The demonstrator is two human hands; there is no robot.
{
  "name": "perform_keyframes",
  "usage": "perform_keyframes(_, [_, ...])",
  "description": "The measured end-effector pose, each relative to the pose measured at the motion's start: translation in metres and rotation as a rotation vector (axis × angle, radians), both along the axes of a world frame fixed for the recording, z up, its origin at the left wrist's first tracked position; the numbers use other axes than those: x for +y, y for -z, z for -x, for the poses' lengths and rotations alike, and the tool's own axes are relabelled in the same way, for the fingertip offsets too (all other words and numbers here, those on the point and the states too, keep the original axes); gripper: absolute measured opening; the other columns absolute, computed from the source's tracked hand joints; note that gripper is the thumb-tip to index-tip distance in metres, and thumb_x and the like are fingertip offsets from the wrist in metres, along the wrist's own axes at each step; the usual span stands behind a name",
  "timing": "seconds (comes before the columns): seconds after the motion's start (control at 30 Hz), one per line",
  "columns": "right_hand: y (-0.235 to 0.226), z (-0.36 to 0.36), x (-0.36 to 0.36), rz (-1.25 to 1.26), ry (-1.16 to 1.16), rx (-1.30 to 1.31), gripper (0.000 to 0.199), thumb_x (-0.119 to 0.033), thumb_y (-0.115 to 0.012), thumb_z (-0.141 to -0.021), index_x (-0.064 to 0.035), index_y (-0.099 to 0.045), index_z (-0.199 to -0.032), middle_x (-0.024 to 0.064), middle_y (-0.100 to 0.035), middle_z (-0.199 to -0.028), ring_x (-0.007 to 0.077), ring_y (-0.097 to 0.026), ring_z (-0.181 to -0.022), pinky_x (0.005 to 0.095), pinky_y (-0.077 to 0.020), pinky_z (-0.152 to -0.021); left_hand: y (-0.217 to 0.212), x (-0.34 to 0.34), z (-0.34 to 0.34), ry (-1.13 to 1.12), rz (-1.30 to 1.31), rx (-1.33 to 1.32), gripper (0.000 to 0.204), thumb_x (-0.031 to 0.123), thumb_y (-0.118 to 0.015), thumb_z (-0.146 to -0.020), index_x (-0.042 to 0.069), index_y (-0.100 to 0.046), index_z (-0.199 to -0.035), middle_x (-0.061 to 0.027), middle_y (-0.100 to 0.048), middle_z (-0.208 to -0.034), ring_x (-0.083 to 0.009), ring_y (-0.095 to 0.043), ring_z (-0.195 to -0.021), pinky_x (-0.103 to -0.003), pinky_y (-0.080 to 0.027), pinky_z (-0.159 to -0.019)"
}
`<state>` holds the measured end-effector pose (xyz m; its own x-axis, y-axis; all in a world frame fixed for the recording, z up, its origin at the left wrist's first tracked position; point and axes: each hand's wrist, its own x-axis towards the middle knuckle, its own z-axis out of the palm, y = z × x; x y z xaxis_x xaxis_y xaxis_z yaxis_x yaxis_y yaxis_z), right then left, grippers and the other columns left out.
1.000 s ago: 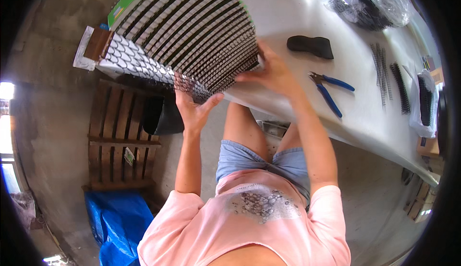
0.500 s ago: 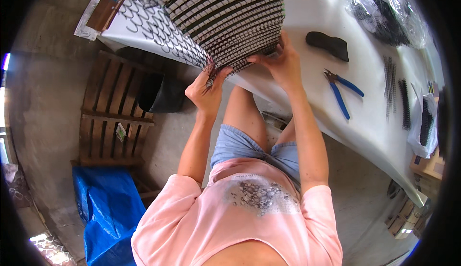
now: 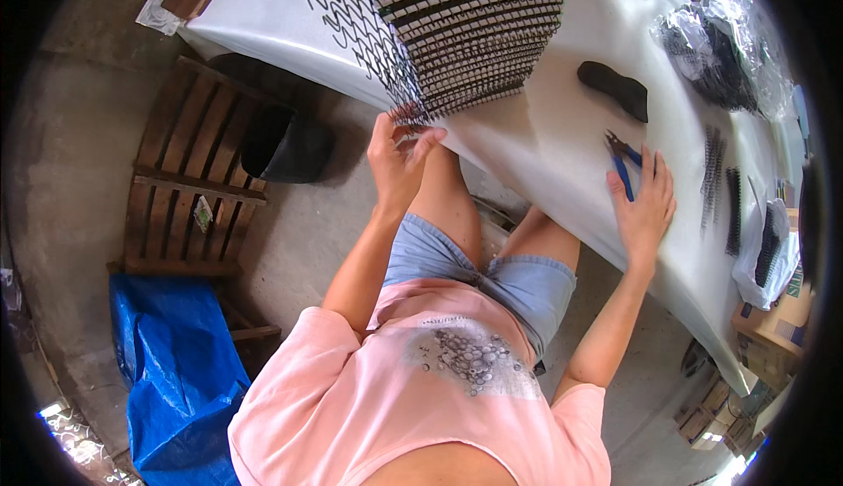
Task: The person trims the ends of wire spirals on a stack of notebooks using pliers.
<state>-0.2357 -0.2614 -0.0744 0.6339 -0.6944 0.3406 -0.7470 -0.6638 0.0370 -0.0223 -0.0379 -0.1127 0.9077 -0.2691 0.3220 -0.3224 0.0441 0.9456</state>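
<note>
A stack of black looped binding wire in rows [image 3: 479,38] lies on the table, its near corner at the edge. Along its left side, a row of open wire hooks [image 3: 351,29] sticks out. My left hand [image 3: 397,165] is closed at that near corner, its fingertips on the wire ends, partly hidden behind the thumb. To the right, my right hand [image 3: 644,205] lies with fingers stretched out over the blue-handled cutting pliers [image 3: 622,177]. It touches the handles without being wrapped round them. The pliers' jaws point away from me.
The white-covered table [image 3: 562,152] holds a black shaped pad [image 3: 613,91], loose wire strips [image 3: 713,170] and a clear plastic bag [image 3: 729,56] of black pieces. Left of the table are a wooden pallet-like rack [image 3: 176,144], a black bin [image 3: 299,148] and a blue tarp [image 3: 180,363].
My right hand has let go of the wire stack and moved right onto the pliers. The stack appears farther right in view, with my left hand still at its near corner.
</note>
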Motion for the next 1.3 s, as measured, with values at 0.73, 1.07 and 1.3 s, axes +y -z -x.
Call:
perform_keyframes(0.73, [0.017,-0.115,0.142,-0.109,-0.353,-0.327,0.039,-0.027,-0.070,-0.069,-0.0218,-0.059,-0.106,0.0025,-0.049,-0.100,0.0208,-0.049,-0.095,0.0458,-0.0325,-0.085,0.013,0.005,-0.020,0.131,0.052,0.022,0.014,0.011,-0.055,-0.092,0.001,-0.049,-0.100,-0.0036,-0.057,-0.080,-0.0091,-0.056,-0.067,-0.022,-0.044,-0.058])
perform_keyframes(1.07, [0.010,-0.111,0.143,-0.193,-0.319,-0.326,0.037,-0.028,-0.070,-0.069,-0.0197,-0.060,-0.103,0.0029,-0.049,-0.098,0.0216,-0.050,-0.091,0.0445,-0.0345,-0.080,0.008,0.002,-0.019,0.083,0.052,-0.014,0.013,0.011,-0.057,-0.091,-0.001,-0.051,-0.093,-0.0033,-0.059,-0.069,-0.0062,-0.052,-0.059,-0.020,-0.044,-0.055])
perform_keyframes(1.3, [0.010,-0.118,0.145,-0.200,-0.339,-0.349,0.038,-0.027,-0.071,-0.066,-0.0185,-0.060,-0.101,0.0037,-0.049,-0.098,0.0216,-0.052,-0.090,0.0454,-0.0369,-0.078,0.011,0.001,-0.017,0.129,0.117,0.036,0.014,0.010,-0.055,-0.092,-0.001,-0.049,-0.096,-0.0045,-0.059,-0.073,-0.0071,-0.053,-0.060,-0.020,-0.044,-0.055])
